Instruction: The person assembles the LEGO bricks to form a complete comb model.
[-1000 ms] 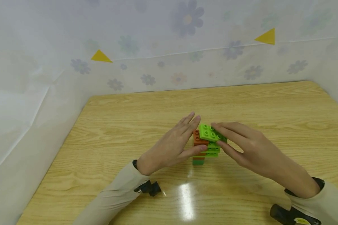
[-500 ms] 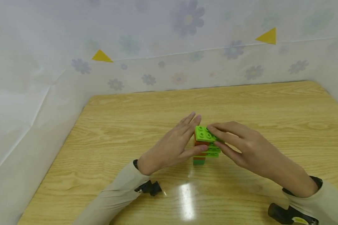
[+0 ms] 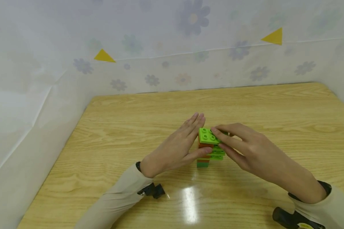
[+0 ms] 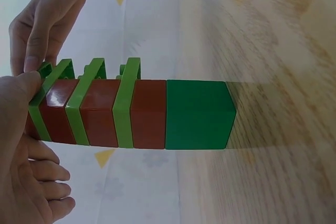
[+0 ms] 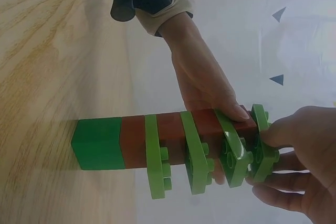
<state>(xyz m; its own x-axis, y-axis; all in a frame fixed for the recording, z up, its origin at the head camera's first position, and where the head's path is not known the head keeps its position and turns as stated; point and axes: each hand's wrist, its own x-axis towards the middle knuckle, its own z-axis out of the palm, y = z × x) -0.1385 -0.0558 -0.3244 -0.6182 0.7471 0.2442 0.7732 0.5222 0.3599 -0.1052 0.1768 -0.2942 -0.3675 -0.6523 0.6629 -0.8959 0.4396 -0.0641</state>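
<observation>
A tower of toy building bricks (image 4: 149,114) stands upright on the wooden table. Its base is a dark green block (image 5: 97,142); above it, reddish-brown bricks alternate with light green plates that jut out to the right. On top lies a light green studded plate (image 3: 207,136). My right hand (image 3: 247,148) pinches this plate at its right end between thumb and fingers. My left hand (image 3: 175,148) holds the tower near its top from the left, the thumb on the near side and straight fingers toward the far side. The right fingers partly hide the plate's right end.
The wooden table (image 3: 126,127) spreads around the tower. Behind it hangs a white flower-patterned sheet (image 3: 160,38) with yellow triangles. A black wrist device (image 3: 152,190) sits on the left wrist, another black device (image 3: 298,218) on the right.
My right hand has shifted the top light green plate left, from a skewed position to squarely over the uppermost brown brick. The left hand stays in nearly the same place.
</observation>
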